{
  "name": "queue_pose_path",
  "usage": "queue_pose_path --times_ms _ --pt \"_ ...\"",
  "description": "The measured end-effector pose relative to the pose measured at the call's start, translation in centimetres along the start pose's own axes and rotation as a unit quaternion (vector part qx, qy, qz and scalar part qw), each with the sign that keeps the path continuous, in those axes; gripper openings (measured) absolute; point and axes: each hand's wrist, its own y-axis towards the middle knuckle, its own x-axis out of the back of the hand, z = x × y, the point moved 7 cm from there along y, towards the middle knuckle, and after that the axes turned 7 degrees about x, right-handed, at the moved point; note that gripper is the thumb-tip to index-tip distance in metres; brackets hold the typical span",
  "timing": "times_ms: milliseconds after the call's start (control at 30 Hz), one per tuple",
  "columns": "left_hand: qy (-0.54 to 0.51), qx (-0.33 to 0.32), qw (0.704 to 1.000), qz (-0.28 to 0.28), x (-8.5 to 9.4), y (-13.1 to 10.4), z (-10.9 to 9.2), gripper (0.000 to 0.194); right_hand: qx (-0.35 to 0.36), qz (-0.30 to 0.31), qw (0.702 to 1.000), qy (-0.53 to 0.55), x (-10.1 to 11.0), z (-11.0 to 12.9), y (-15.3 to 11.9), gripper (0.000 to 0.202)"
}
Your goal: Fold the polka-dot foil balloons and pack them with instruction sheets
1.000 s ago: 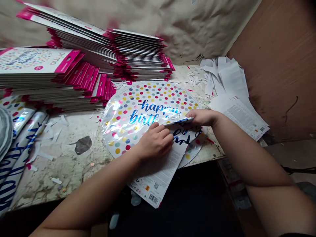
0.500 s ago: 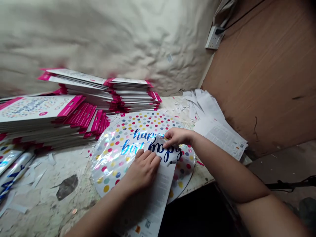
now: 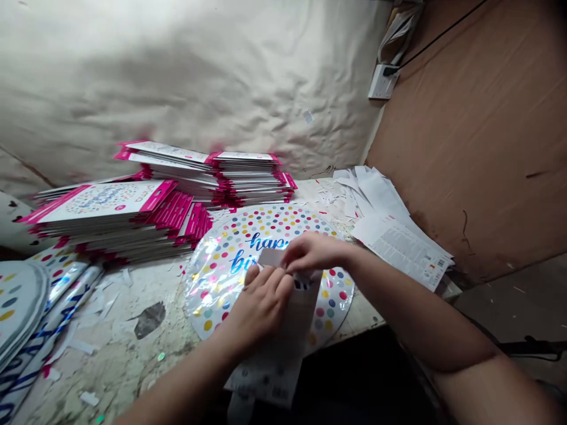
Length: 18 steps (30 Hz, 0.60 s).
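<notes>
A printed white paper packet (image 3: 287, 342) hangs over the table's front edge, with my left hand (image 3: 266, 295) closed on its upper part. At its top, the fingers of my right hand (image 3: 310, 254) are pinched together beside my left fingertips; what they grip is hidden. A plain white flap (image 3: 270, 257) sticks up between the two hands. Below the right hand shows a strip of foil with dark blue lettering (image 3: 305, 284). Under both hands a round foil balloon (image 3: 225, 236) lies flat, covered in coloured dots and blue "happy birthday" script, partly hidden by my hands.
Stacks of pink-edged packages (image 3: 119, 200) stand at the back left. Folded foil balloons (image 3: 53, 336) lie at the left edge. Loose printed sheets (image 3: 403, 242) are piled at the right, near the brown board wall (image 3: 478, 136). Paper scraps (image 3: 84, 345) litter the worn table (image 3: 177, 360).
The blue-lettered foil between my hands is now mostly covered, and a white flap shows there. My right hand has moved slightly left and down, closer to the left. The view has shifted left.
</notes>
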Motion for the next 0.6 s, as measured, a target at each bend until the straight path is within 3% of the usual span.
queue_pose_path --times_ms 67,100,167,233,333,400,433,467,533,600 --pt "0.022 0.042 0.998 -0.037 1.9 -0.1 0.7 0.016 0.057 -0.187 0.98 0.046 2.1 0.9 -2.5 0.037" --pt "0.031 0.056 0.996 -0.062 3.0 -0.1 0.9 0.014 0.078 -0.237 0.965 0.085 2.2 1.2 -3.7 0.049" --pt "0.039 0.059 0.992 -0.108 4.9 0.0 0.7 0.011 0.105 -0.209 0.955 0.181 0.3 1.6 -5.0 0.059" --pt "0.045 0.052 0.987 -0.143 6.2 0.0 0.2 0.011 0.129 -0.171 0.946 0.245 -1.9 2.1 -5.7 0.043" --pt "0.058 0.058 0.964 -0.254 7.9 -1.3 0.2 0.021 0.152 -0.271 0.914 0.26 -1.8 1.8 -6.5 0.018" --pt "0.025 0.081 0.928 -0.362 8.7 -2.8 1.0 0.037 0.154 -0.331 0.889 0.275 -0.9 0.9 -6.9 0.014" --pt "-0.024 0.105 0.916 -0.388 8.6 -3.4 1.9 0.045 0.153 -0.338 0.884 0.285 -0.7 0.5 -6.8 0.015" --pt "-0.096 0.133 0.91 -0.38 7.9 -3.5 2.9 0.051 0.153 -0.334 0.882 0.295 -0.6 0.1 -6.6 0.017" --pt "-0.27 0.185 0.9 -0.289 5.1 -2.9 4.4 0.056 0.156 -0.307 0.887 0.308 -1.1 -0.5 -5.7 0.023" --pt "-0.398 0.207 0.868 -0.213 2.5 -2.2 4.7 0.058 0.158 -0.295 0.89 0.311 -1.9 -0.9 -5.0 0.029"
